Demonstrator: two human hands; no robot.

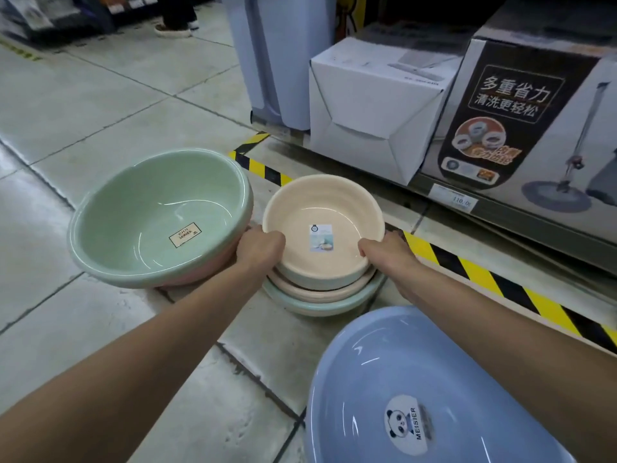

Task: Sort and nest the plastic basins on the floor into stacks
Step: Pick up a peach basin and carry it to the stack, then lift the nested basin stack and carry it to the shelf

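A small peach basin (pixel 320 208) with a sticker inside tops a nested stack of peach and green basins (pixel 320 304) on the tiled floor. My left hand (pixel 258 250) grips its left rim and my right hand (pixel 387 250) grips its right rim. To the left a big green basin (pixel 150 202) with a label inside sits tilted in a pink basin (pixel 197 279) whose edge shows beneath it. A blue basin (pixel 384 362) with a panda sticker lies at the near right.
A yellow-and-black striped tape line (pixel 484 272) runs along a low shelf holding a white box (pixel 367 105) and a mop box (pixel 521 121). A pale blue bin (pixel 277 55) stands behind. Another person's feet (pixel 175 28) show far back.
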